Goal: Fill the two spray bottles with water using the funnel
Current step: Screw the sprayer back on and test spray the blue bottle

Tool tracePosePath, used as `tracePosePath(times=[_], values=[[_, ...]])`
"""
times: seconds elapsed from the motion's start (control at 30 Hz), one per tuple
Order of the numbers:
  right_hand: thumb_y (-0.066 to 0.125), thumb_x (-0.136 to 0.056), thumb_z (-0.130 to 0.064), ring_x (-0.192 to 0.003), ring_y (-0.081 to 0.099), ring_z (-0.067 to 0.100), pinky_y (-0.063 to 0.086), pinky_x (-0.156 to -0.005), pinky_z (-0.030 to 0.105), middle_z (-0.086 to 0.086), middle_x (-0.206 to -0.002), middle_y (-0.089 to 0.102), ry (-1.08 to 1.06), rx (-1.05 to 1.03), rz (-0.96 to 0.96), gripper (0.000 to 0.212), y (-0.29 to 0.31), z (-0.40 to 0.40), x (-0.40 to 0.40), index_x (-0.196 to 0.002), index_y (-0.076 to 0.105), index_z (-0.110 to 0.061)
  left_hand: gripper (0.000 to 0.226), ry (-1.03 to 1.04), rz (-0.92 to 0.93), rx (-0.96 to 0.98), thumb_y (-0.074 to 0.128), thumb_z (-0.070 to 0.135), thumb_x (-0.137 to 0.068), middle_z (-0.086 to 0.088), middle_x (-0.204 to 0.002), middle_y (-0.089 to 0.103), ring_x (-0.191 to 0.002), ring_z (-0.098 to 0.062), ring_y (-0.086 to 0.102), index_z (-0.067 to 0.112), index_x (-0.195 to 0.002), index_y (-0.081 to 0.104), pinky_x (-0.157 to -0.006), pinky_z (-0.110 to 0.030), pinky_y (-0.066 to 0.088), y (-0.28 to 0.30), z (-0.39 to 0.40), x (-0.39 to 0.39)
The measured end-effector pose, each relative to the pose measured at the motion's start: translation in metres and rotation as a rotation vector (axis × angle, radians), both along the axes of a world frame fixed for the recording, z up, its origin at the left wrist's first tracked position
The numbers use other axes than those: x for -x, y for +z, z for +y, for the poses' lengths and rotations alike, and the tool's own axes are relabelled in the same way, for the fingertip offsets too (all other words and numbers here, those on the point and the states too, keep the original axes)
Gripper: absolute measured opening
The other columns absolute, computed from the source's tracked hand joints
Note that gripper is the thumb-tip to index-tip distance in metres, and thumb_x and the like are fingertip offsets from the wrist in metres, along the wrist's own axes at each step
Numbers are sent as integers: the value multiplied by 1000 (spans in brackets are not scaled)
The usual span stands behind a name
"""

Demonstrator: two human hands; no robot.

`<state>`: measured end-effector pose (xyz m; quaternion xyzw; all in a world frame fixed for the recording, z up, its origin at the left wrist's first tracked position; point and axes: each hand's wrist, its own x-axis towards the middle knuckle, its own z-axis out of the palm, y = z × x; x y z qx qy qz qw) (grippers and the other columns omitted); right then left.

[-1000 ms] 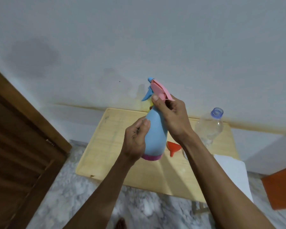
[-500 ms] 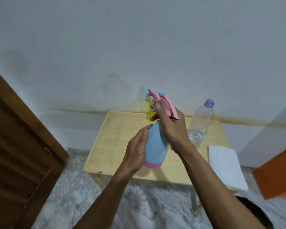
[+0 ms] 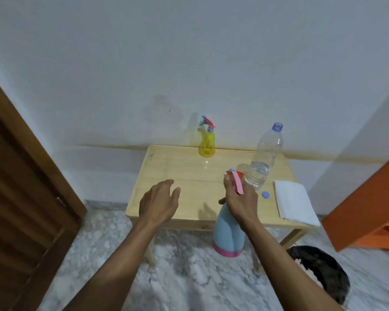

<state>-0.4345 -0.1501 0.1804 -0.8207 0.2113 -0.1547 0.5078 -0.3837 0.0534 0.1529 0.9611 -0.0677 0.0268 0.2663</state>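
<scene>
Head view, the only one supplied. Right hand (image 3: 240, 198) is wrapped around the neck of the blue spray bottle (image 3: 228, 232), just under its pink trigger head (image 3: 237, 181), holding it upright by the top at the near edge of the bench (image 3: 166, 176); a grip at the neck suits carrying or setting down. Left hand (image 3: 160, 203) hovers over the bench, fingers relaxed and holding nothing, well apart from the bottle. Yellow spray bottle (image 3: 207, 142) stands capped at the far edge, out of reach of both hands. Clear water bottle (image 3: 264, 158), uncapped and roughly a third full, stands just beyond the right hand, its blue cap (image 3: 265, 195) lying beside a white cloth (image 3: 294, 203). Red funnel (image 3: 239, 173) shows only as a sliver behind the trigger head (position judged, not confirmed).
</scene>
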Motion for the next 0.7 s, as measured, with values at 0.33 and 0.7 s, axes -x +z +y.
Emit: tracePosePath(times=[0.33,0.7], values=[[41,-97,-43,-90,61,34,50,-82,41,13,-87,67,81,77,316,43,-51,9,6,-80,64,-10,40,-79,314,-352,45,37,-101,-12,-131,57,-114,-35,58,13,-131,54,-89,-42,50,-17,-12,-3],[43,-94,-44,-95,54,32,44,-83,36,19,-111,66,35,31,421,45,-67,4,11,-103,66,-6,43,-88,346,-379,46,40,-101,-13,-135,55,-119,-36,56,13,-133,53,-94,-43,48,-37,-24,12]])
